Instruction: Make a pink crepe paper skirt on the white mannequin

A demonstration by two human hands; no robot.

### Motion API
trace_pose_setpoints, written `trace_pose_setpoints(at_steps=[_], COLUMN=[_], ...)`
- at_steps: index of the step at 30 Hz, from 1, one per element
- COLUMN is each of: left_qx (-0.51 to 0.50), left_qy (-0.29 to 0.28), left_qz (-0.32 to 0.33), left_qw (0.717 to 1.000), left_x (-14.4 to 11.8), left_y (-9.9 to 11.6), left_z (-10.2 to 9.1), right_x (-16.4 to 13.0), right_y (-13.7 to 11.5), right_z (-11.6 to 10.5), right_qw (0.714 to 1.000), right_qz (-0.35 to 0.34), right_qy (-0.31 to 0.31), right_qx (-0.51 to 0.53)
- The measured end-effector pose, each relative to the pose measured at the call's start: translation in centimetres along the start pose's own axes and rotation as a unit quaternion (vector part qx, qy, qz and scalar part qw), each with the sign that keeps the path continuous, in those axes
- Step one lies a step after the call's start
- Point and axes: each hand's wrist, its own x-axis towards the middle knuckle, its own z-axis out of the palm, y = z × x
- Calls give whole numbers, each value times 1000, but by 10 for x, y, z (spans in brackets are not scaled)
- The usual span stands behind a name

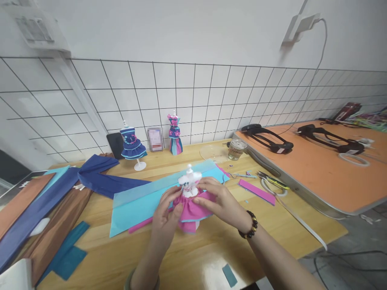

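Observation:
A small white mannequin point(189, 180) stands at the middle of the wooden table point(211, 249), wrapped at the waist in a gathered pink paper skirt point(193, 210). My left hand point(165, 215) pinches the skirt's left side. My right hand point(219, 201), with a dark bead bracelet on its wrist, presses the skirt against the mannequin's right side. Under them lies a light blue paper sheet point(136, 207) with a pink strip point(140, 224) on it.
Two dressed mannequins, one blue point(132, 146) and one pink and blue point(175, 135), stand by the tiled wall. Dark blue and brown paper point(45, 201) lies left. A glass jar point(236, 149), pliers point(272, 180), pink strip point(256, 191) and an orange table point(320, 165) with headsets are right.

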Motion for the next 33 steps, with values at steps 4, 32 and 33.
trace_pose_setpoints(at_steps=[4, 32, 33], left_qx=[-46, 47, 61], left_qy=[4, -86, -79], left_qz=[-58, -37, -19], left_qw=[997, 994, 995], left_x=[3, -5, -5], left_y=[-2, -7, -9], left_z=[-8, 3, 4], right_x=[2, -12, -12], right_y=[14, 59, 59], right_z=[-9, 5, 6], right_qw=[968, 791, 794], right_qz=[140, 306, 305], right_qy=[21, 140, 143], right_qx=[208, 511, 505])
